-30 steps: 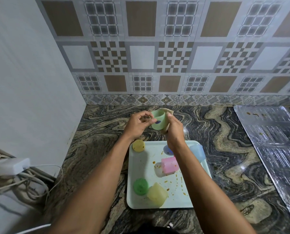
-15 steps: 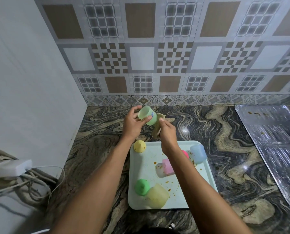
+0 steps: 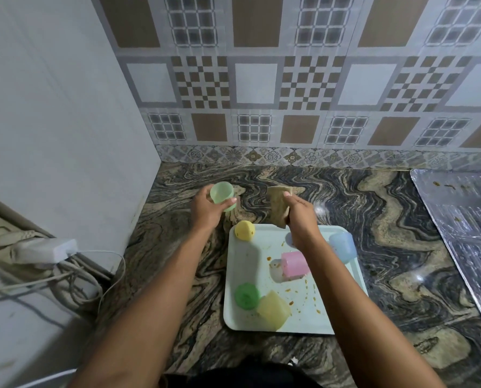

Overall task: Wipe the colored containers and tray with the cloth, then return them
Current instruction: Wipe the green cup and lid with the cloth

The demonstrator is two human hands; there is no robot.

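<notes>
Left hand (image 3: 207,212) grips green cup (image 3: 222,195) above counter (image 3: 387,219), apart from cloth (image 3: 279,207) clutched in right hand (image 3: 300,219) over tray (image 3: 250,264) edge.

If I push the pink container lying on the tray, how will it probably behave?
The pink container seems to lie on its side, so it would probably roll rather than slide. It looks like thin translucent plastic, so likely light and fairly stiff. The tray carries brownish smears, so it might feel slippery.
</notes>
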